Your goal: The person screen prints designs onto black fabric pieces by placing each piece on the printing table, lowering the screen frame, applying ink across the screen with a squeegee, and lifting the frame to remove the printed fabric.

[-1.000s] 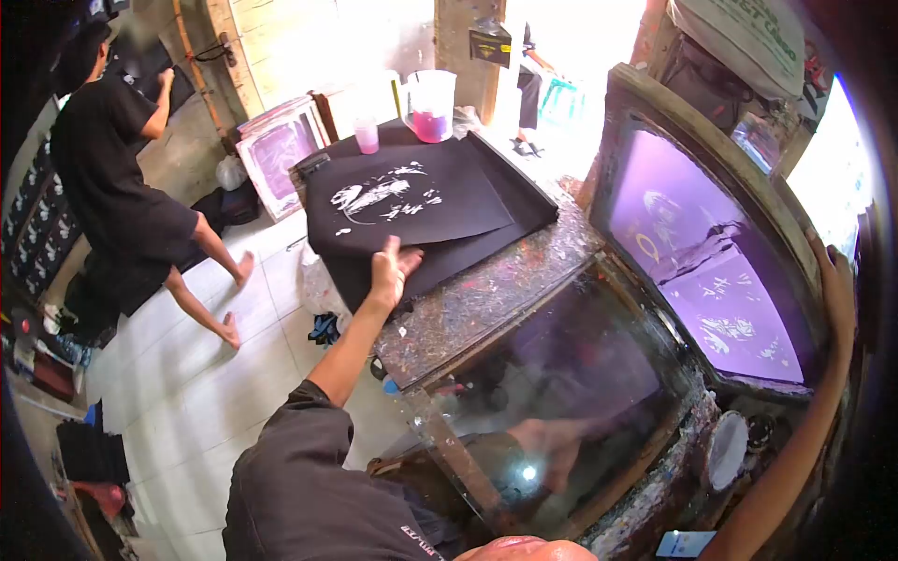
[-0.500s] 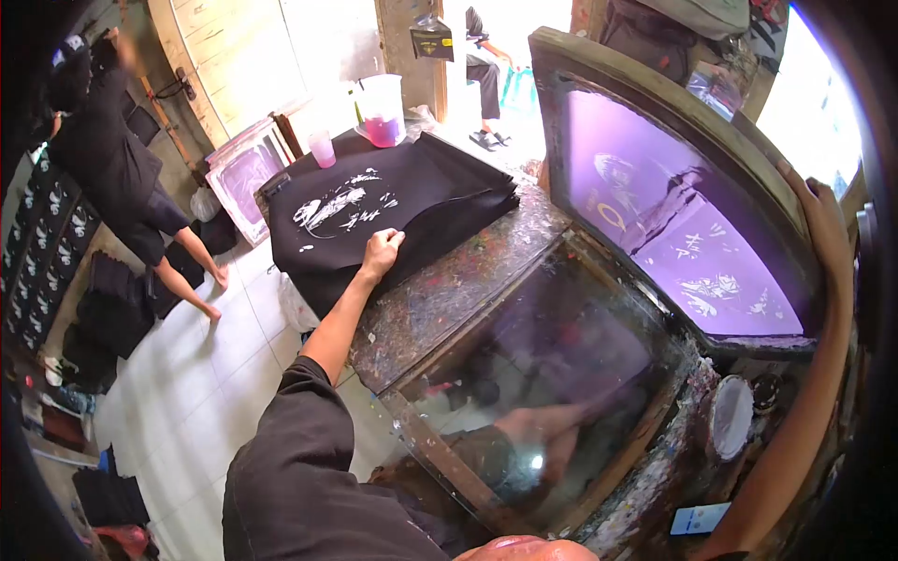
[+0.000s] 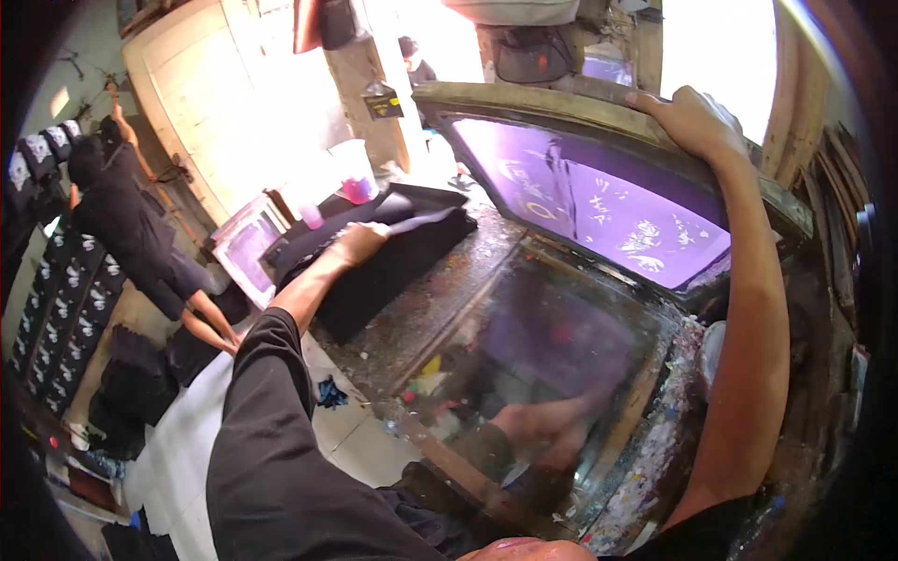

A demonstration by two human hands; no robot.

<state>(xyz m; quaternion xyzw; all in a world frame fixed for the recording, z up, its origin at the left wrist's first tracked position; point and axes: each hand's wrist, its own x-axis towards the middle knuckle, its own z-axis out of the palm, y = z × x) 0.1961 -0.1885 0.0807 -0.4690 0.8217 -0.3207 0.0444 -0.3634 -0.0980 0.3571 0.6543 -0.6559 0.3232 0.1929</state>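
Note:
My left hand (image 3: 363, 241) is closed on the edge of a black fabric piece, lifting it over a stack of black fabric (image 3: 398, 266). Its raised part looks folded and blurred, and the white print is hidden. On the right, my right hand (image 3: 697, 122) grips the upper wooden edge of a screen printing frame (image 3: 561, 105). The frame is tilted up, its purple mesh (image 3: 608, 210) bearing pale drawn shapes and lettering. Below it lies a glass panel (image 3: 552, 346) in a paint-stained worktable (image 3: 426, 299).
A tub of pink liquid (image 3: 357, 178) and a pink cup (image 3: 311, 217) stand behind the fabric. Another framed screen (image 3: 248, 243) leans beyond the table. At left, a person in black (image 3: 131, 215) stands by hanging printed black pieces (image 3: 70, 290). Dark bundles (image 3: 140, 365) lie on the floor.
My left hand has raised the fabric edge, so the white print no longer shows. My right hand still holds the frame, now seen more foreshortened. The view has shifted.

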